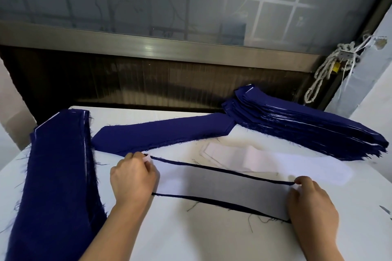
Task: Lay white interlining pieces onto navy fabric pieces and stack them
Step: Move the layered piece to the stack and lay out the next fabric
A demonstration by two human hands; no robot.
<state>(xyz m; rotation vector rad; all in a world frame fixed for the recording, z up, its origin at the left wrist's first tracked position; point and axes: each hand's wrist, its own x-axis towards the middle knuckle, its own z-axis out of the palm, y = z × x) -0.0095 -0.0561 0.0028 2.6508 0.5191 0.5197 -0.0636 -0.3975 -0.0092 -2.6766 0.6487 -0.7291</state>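
A white interlining piece (220,188) lies on a navy fabric piece (214,201) in front of me, navy edges showing along its far and near sides. My left hand (133,178) pinches the left end of the interlining. My right hand (311,201) pinches the right end. A single navy piece (163,133) lies behind them. A tall stack of navy pieces (307,127) with white edges between layers sits at the back right. Another navy stack (57,176) runs along the left. Loose white interlining pieces (250,159) lie just beyond the working piece.
The white table (212,237) carries loose navy threads near the front. A dark window sill and a metal frame (161,46) rise behind the table. A knotted white rope (326,68) hangs at the right by the wall.
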